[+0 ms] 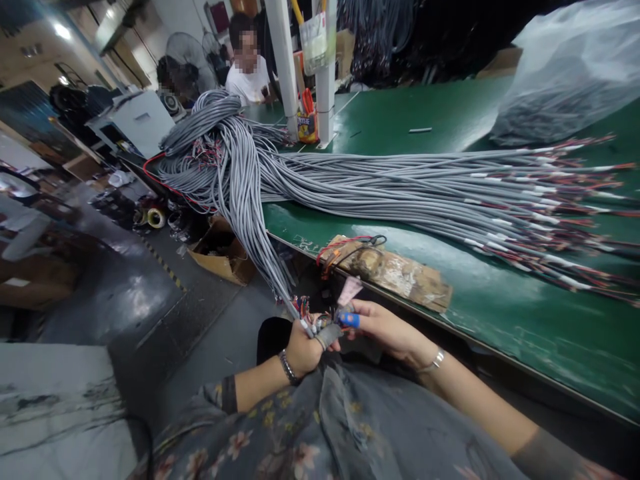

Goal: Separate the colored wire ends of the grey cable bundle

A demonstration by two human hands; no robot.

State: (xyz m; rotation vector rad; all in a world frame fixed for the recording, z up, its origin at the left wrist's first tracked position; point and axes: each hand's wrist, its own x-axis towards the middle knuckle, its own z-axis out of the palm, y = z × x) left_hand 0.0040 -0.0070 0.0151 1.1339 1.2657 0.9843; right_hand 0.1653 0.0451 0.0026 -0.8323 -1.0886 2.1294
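Observation:
My left hand [306,348] is closed around the end of a grey cable [270,267] that hangs off the table edge; coloured wire ends stick out above my fingers. My right hand [383,328] is pinched on a small tool with a blue tip [350,319], held against those wire ends. Both hands sit over my lap, just in front of the green table [525,320]. A big bundle of grey cables [400,190] lies across the table, its stripped red and white ends [575,200] fanned out to the right.
A worn cardboard piece [400,273] with red and black wires lies on the table edge. A clear plastic bag [565,80] sits at the back right. Another person [247,67] sits beyond a white post [283,67]. An open carton [220,253] stands on the floor.

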